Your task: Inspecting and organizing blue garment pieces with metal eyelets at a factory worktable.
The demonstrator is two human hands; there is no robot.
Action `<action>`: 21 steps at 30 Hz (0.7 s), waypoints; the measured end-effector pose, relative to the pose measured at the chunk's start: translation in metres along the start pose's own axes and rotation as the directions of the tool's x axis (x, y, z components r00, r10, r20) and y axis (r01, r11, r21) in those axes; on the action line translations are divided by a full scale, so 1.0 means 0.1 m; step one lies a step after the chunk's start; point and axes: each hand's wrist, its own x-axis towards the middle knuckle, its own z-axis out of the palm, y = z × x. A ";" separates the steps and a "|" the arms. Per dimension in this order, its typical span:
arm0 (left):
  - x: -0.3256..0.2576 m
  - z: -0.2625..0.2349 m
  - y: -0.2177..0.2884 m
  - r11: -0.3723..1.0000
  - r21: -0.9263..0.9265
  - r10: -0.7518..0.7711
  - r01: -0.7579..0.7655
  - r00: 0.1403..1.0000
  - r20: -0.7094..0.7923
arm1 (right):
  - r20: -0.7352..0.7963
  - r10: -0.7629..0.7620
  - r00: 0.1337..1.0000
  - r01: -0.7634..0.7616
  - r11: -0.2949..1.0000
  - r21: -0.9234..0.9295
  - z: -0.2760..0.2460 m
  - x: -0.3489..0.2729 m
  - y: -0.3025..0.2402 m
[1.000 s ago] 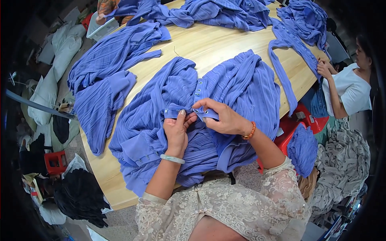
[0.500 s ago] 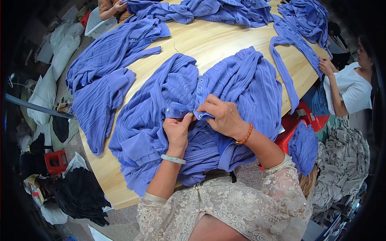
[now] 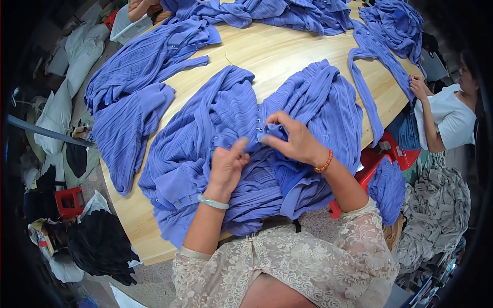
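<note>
A ribbed blue garment [image 3: 205, 118] lies bunched on the wooden table before me. Down its middle runs a band with a row of metal eyelets [image 3: 259, 123], and small metal fasteners show on a folded flap [image 3: 181, 197] at its lower left. My right hand [image 3: 297, 138], wearing an orange bead bracelet, pinches the garment's band edge, lifted and folded between thumb and fingers. Just left of it, my left hand [image 3: 228, 167], with a pale bangle, has its fingers curled against the cloth. Its thumb is raised and smeared by motion, and what those fingers hold is hidden.
More blue garments lie on the table [image 3: 267, 49] at the left [image 3: 133, 128], far side and far right [image 3: 393, 31]. One co-worker in white [image 3: 447, 118] handles blue cloth at the right; another's arm shows top left. Red stools, grey cloth [image 3: 436, 205] and black cloth [image 3: 100, 246] stand around.
My hands have moved apart slightly. The right hand has risen with the band edge folded in its fingers; the left thumb has come away from the pinch at the band.
</note>
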 end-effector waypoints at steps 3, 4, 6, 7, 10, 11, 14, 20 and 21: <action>0.01 0.07 -0.05 0.977 0.199 -0.082 0.078 0.997 0.009 | 0.087 -0.119 0.989 0.127 0.987 -0.094 -0.01 -0.04 0.01; 0.03 0.05 -0.03 0.960 0.252 -0.124 0.123 0.992 -0.012 | 0.093 -0.117 0.989 0.128 0.983 -0.128 0.00 -0.06 0.02; 0.05 0.03 -0.02 0.937 0.310 -0.160 0.158 0.987 -0.019 | 0.122 -0.169 0.978 0.189 0.966 -0.179 0.01 -0.10 0.13; 0.04 0.03 -0.04 0.937 0.310 -0.164 0.161 0.986 -0.016 | 0.158 -0.223 0.962 0.254 0.941 -0.222 0.01 -0.11 0.17; 0.01 0.02 -0.07 0.919 0.379 -0.113 0.111 0.993 -0.016 | 0.122 -0.212 0.970 0.235 0.945 -0.226 -0.01 -0.11 0.05; 0.00 0.04 -0.10 0.934 0.350 -0.062 0.072 0.997 -0.039 | 0.123 -0.212 0.969 0.235 0.946 -0.224 -0.01 -0.11 0.03; -0.05 0.07 -0.14 0.936 0.344 0.100 -0.070 0.993 -0.069 | 0.070 -0.257 0.964 0.266 0.945 -0.193 0.00 -0.10 -0.01; -0.11 0.11 -0.15 0.886 0.333 0.337 -0.322 0.941 0.012 | 0.086 -0.292 0.953 0.304 0.921 -0.245 -0.02 -0.13 -0.11; -0.10 0.08 -0.17 0.852 0.390 0.363 -0.348 0.931 0.039 | 0.091 -0.338 0.937 0.349 0.894 -0.281 -0.01 -0.13 -0.13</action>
